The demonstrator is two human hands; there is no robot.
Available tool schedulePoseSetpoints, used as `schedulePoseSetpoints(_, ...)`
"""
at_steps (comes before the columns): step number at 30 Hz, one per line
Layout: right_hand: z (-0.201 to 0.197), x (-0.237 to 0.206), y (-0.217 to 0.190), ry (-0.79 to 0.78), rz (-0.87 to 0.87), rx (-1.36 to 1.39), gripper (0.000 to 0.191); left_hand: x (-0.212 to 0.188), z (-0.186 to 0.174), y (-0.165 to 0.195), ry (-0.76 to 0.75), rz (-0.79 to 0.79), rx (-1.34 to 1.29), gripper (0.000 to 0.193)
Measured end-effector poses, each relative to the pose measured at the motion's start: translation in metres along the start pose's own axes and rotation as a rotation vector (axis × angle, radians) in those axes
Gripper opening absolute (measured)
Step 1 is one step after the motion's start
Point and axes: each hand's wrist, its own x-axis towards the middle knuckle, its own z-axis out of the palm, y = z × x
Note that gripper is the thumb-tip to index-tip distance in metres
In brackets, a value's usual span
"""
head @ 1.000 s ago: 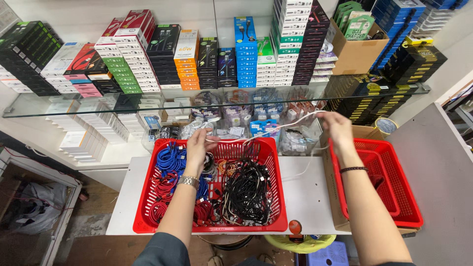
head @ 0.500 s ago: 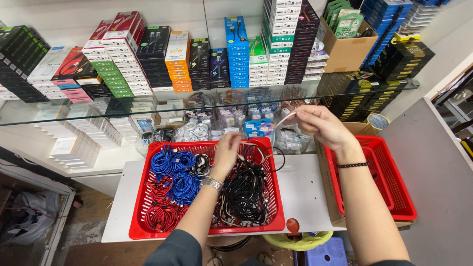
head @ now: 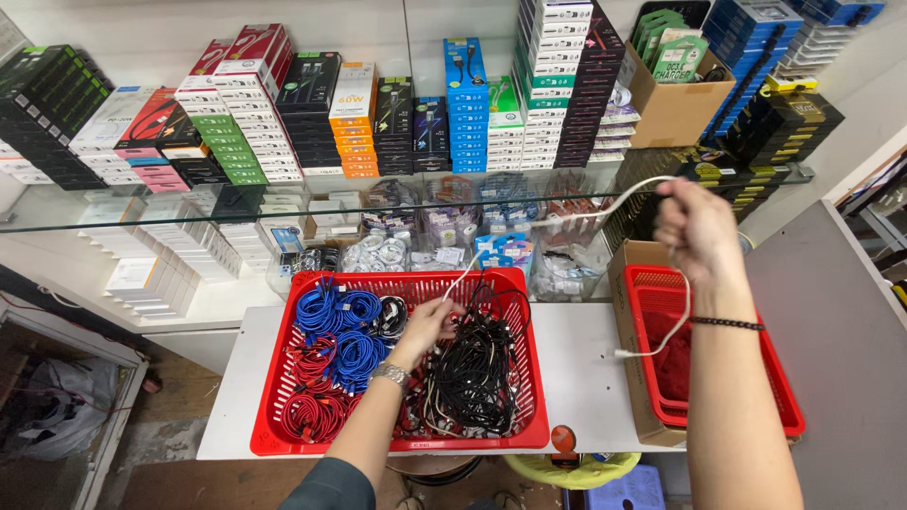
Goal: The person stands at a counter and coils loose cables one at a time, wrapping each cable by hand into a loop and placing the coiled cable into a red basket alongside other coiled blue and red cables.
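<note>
One white cable (head: 605,210) held in raised right hand (head: 697,227), left hand (head: 430,326) in red basket (head: 397,442)

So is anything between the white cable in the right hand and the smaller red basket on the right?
Nothing visible. The right hand holds the white cable above the smaller red basket, its loose end hanging beside the basket's near wall.

- Two red slotted plastic baskets: the large one (head: 518,283) at 6 o'clock, a smaller one (head: 652,283) at 3 o'clock inside a brown cardboard box (head: 631,378)
- Two bare hands: left hand (head: 427,326) in the large basket, right hand (head: 697,229) at 2 o'clock
- One white cable (head: 605,210) drawn between the hands
- Blue coiled cable bundles (head: 333,312): about three
- One glass shelf (head: 142,203) at 10 o'clock
- Boxes stacked on it: too many to count
</note>
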Motion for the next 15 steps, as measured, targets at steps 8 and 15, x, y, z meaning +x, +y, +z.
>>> schedulePoseSetpoints(8,0.095,0.014,0.070,-0.131,0.157,0.515,0.016,-0.043,0.117,0.116,-0.352,0.431,-0.073,0.048)
schedulePoseSetpoints(15,0.002,0.012,0.106,0.254,0.187,-1.617,0.047,-0.060,0.042,0.137,0.048,0.920,1.063,0.020)
